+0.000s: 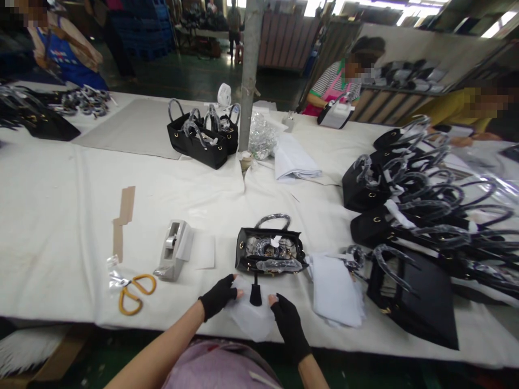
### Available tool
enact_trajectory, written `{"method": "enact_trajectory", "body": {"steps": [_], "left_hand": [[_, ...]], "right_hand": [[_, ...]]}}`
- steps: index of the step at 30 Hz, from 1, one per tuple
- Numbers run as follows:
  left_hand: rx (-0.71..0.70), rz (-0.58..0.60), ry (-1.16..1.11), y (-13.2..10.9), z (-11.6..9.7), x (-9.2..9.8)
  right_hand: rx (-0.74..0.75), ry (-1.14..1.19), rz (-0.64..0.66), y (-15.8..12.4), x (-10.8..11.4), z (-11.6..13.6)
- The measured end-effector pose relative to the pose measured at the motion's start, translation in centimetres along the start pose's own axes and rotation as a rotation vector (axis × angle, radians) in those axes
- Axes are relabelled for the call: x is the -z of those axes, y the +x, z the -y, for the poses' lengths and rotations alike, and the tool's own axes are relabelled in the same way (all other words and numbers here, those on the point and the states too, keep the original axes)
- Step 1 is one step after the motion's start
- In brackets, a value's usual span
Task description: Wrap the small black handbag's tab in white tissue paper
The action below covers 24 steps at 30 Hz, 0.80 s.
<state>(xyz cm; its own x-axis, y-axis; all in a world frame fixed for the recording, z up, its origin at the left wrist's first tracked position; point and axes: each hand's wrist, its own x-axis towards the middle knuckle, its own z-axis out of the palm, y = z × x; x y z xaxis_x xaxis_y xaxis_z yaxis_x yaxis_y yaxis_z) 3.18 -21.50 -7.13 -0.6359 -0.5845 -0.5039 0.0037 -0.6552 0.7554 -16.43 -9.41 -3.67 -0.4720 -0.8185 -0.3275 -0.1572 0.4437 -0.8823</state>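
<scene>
Gloved hands at a thin white sheet (pixel 253 324), black tag (pixel 255 297) on top

Left hand (pixel 219 297): black fingerless glove, thumb and fingertips at the sheet's left edge; cannot tell if it pinches. Right hand (pixel 288 324): same glove, thumb raised by the sheet's right edge; grip unclear too. Sheet lies crumpled at the near table edge, between the hands. Tag lies over it, its narrow strap running up to a black handbag (pixel 242 256).

Handbag: just beyond the hands, open top, plastic-wrapped handle up, wrapped parts inside. Right of it, a pile of white sheets (pixel 336 292); then a larger black bag (pixel 425 297), tipped over. Behind that, crowded black bags (pixel 365 186) with wrapped handles.

Left: tape dispenser (pixel 174 251), orange-handled scissors (pixel 130 281), tan strips (pixel 127 205).

Farther: a grey post (pixel 250 70), more bags (pixel 198 143) on its left, folded white sheets (pixel 294 159) on its right. Across the table (pixel 60 216), a person in a striped top (pixel 324 84) handles a bag.
</scene>
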Motion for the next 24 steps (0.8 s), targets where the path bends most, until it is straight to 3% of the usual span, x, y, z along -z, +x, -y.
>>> {"method": "enact_trajectory", "body": {"steps": [6, 13, 19, 24], "left_hand": [[-0.060, 0.010, 0.127, 0.9, -1.7, 0.8], [-0.145, -0.056, 0.277, 1.1, -1.2, 0.4], [-0.269, -0.104, 0.211, 1.1, -1.2, -0.2], [-0.252, -0.235, 0.062, 1.5, -0.4, -0.6]], "right_hand": [[-0.015, 0.010, 0.055, 0.1, 1.4, 0.7], [0.014, -0.016, -0.002, 0.7, 1.4, 0.6], [0.044, -0.048, -0.060, 1.6, 0.4, -0.3], [0.061, -0.054, -0.085, 2.5, -0.6, -1.1]]}}
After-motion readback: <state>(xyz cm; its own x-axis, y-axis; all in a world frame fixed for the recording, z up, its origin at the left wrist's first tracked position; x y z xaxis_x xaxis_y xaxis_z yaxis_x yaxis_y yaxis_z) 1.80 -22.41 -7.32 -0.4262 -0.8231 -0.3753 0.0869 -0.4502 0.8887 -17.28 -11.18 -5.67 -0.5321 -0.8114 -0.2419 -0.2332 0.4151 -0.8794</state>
